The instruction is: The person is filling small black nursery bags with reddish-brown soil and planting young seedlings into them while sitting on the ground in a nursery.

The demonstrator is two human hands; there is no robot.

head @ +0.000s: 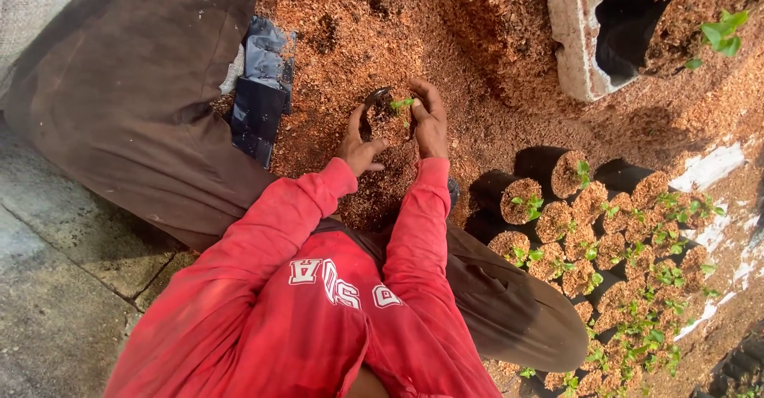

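A small black nursery bag (380, 122) filled with reddish-brown sawdust soil stands between my hands, with a tiny green seedling (400, 105) in its top. My left hand (358, 143) cups the bag's left side, fingers curled around the rim. My right hand (430, 119) presses against the bag's right side, fingertips at the seedling's base. Both arms wear red sleeves. The bag sits on a heap of the same loose soil (382, 24).
Several filled bags with seedlings (613, 247) stand packed together at the right. A stack of flat black empty bags (261, 95) lies left of my hands. A white block (574, 32) borders more potted plants at the upper right. My brown trouser legs (119, 103) spread over a concrete floor (56, 286).
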